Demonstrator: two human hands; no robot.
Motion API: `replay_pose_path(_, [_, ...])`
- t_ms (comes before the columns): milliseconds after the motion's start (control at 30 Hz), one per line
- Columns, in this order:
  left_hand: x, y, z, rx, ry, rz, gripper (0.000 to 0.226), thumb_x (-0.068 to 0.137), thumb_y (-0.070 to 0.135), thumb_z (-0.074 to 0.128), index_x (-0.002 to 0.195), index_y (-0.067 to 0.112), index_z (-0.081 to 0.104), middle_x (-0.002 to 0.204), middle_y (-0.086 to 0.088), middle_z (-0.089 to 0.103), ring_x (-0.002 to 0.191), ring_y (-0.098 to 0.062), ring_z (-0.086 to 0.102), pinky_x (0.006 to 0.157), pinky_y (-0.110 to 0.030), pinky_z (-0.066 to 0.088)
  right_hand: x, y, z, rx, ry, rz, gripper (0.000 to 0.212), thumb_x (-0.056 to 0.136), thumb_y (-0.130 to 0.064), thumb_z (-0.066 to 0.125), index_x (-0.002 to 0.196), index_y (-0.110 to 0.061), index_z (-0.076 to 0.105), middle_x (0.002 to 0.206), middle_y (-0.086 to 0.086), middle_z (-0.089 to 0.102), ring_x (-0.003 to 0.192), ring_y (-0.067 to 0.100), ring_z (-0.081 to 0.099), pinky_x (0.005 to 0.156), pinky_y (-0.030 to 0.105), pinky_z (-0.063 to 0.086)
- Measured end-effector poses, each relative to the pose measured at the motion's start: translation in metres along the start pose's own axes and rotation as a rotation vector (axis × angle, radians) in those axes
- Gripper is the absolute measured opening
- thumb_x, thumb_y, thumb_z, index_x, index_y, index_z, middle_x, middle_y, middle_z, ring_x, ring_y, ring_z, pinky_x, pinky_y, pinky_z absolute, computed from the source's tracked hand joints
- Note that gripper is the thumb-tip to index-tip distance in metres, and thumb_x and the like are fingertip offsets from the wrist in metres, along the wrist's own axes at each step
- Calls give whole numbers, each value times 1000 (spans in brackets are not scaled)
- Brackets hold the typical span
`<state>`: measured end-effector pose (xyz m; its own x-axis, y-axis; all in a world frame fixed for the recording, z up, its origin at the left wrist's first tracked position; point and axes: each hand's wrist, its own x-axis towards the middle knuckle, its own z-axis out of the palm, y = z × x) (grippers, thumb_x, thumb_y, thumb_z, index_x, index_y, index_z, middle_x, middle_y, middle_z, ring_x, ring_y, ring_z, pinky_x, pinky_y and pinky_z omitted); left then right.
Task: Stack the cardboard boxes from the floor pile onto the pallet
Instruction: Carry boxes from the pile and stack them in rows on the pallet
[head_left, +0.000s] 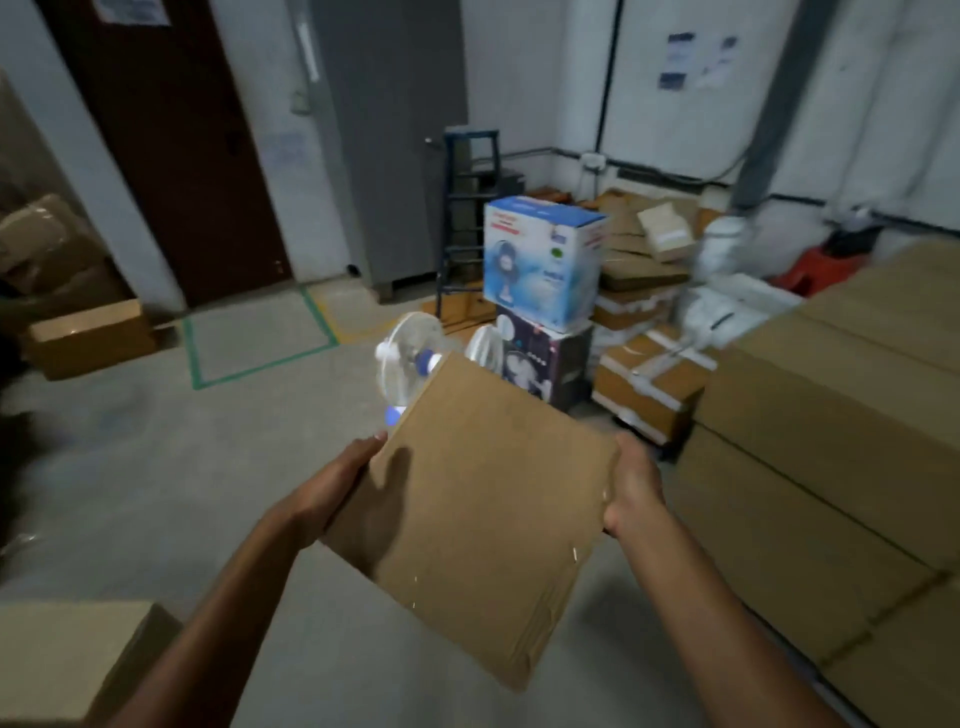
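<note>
Flat cardboard box (483, 499) gripped at 9 o'clock edge by left hand (337, 483), at 3 o'clock edge by right hand (636, 493); carton stack (831, 415) beyond at 3 o'clock.

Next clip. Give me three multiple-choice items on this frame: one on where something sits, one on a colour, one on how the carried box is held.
1. The blue and white fan box sits:
A) on the floor tape
B) on a dark printed box
C) on a ladder rung

2. The tape outline on the floor is:
A) red
B) green
C) black

3. The flat cardboard box is:
A) lying on the floor
B) held by one hand
C) held by both hands

Answers:
1 B, it rests directly on top of the dark box.
2 B, the lines of the rectangle are green.
3 C, the left hand grips its left edge and the right hand its right edge, clear of the floor.
</note>
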<state>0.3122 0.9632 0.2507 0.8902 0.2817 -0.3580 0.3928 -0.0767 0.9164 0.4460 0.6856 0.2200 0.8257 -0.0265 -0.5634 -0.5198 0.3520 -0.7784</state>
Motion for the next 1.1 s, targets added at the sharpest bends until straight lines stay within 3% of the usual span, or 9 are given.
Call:
replay_pose_path(67, [10, 11, 49, -107, -69, 27, 49, 103, 50, 40, 114, 13, 70, 96, -9, 78, 79, -15, 74, 67, -23, 57, -7, -13, -46, 7, 62, -48, 24, 89, -26, 53, 68, -15, 57, 68, 7, 62, 56, 24, 57, 53, 27, 45])
replay_pose_path(133, [22, 21, 95, -139, -156, 62, 55, 97, 58, 43, 127, 18, 65, 112, -5, 75, 100, -18, 71, 83, -29, 56, -10, -24, -90, 30, 134, -77, 33, 94, -21, 50, 61, -16, 54, 58, 2, 59, 50, 21, 54, 49, 23, 41])
replay_pose_path(233, [32, 35, 162, -59, -321, 113, 57, 85, 73, 49, 126, 34, 61, 116, 12, 73, 110, -8, 67, 93, -27, 48, -19, -38, -154, 78, 268, -116, 26, 92, -25, 54, 69, -14, 60, 67, 4, 60, 61, 24, 55, 54, 28, 42])
replay_pose_path(433, [51, 52, 300, 128, -521, 46, 59, 95, 71, 37, 116, 26, 70, 117, -7, 73, 109, -27, 68, 102, -44, 49, -36, -45, -265, 119, 489, -148, 29, 94, -26, 55, 70, -11, 63, 64, 9, 58, 61, 26, 54, 61, 34, 41])
replay_pose_path(567, [65, 48, 390, 231, -577, -156, 73, 85, 82, 41, 98, 17, 71, 90, -11, 74, 90, -29, 65, 84, -38, 53, -52, -45, -327, 88, 630, -188, 28, 93, -28, 58, 78, -7, 69, 73, 13, 63, 66, 26, 57, 64, 32, 44])
replay_pose_path(700, [70, 43, 474, 232, -858, -266, 72, 81, 81, 47, 73, 14, 72, 72, -11, 69, 60, -24, 67, 61, -29, 55, -68, -36, -384, 43, 812, -272, 29, 105, -18, 48, 85, -6, 64, 81, 12, 52, 76, 21, 49, 59, 31, 35])
replay_pose_path(833, [44, 35, 549, 311, -1047, -337, 68, 95, 68, 42, 69, 15, 75, 80, -12, 73, 65, -24, 70, 66, -30, 53, -98, -22, -429, 135, 992, -168, 32, 91, -21, 54, 59, -16, 48, 57, 6, 40, 51, 18, 36, 53, 31, 26])
replay_pose_path(933, [12, 30, 602, 357, -1184, -334, 53, 99, 49, 41, 66, 17, 67, 65, -5, 66, 53, -19, 62, 53, -23, 47, -130, -10, -459, 239, 1115, -200, 25, 92, -25, 54, 72, -11, 53, 69, 12, 45, 65, 24, 45, 60, 37, 32])
replay_pose_path(1100, [-58, 18, 685, 425, -1352, -397, 53, 99, 37, 38, 66, 12, 71, 67, -11, 66, 54, -23, 63, 59, -27, 45, -185, 9, -520, 335, 1292, -251, 41, 89, -11, 51, 50, -20, 42, 55, 4, 38, 53, 18, 35, 56, 36, 25])
